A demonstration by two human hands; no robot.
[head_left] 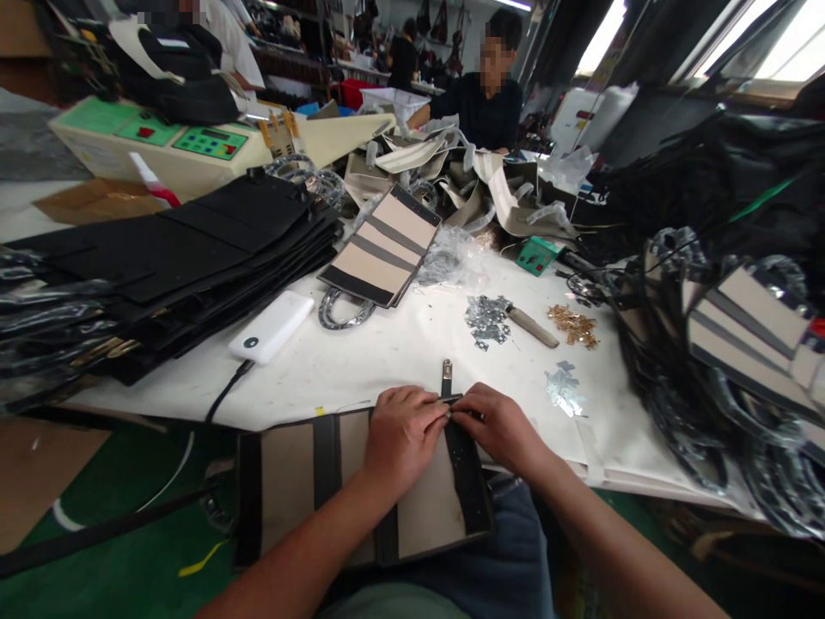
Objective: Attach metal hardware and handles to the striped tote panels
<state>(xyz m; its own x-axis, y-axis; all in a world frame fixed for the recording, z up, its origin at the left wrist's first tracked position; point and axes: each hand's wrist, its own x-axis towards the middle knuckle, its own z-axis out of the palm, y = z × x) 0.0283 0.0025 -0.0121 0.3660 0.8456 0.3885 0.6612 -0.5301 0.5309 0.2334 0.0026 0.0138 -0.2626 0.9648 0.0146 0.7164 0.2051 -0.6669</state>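
Observation:
Across my lap and against the table edge lies an unfolded bag panel (287, 481), beige inside with black borders and dark strips. My left hand (403, 434) lies over its upper part, fingers closed at the top edge. From the other side my right hand (501, 428) pinches the same edge, and the two hands' fingertips nearly meet. A short black strap with a metal clasp (447, 376) sticks up from the edge just beyond my fingers. Any small part between the fingertips is hidden.
On the white table (387, 361) are a power bank (274, 327), a wooden-handled tool (532, 327), metal plates (488, 320) and brass-coloured pieces (572, 326). Black bag panels (193, 232) are stacked left, more bag pieces (741, 327) right. A co-worker (483, 107) sits opposite.

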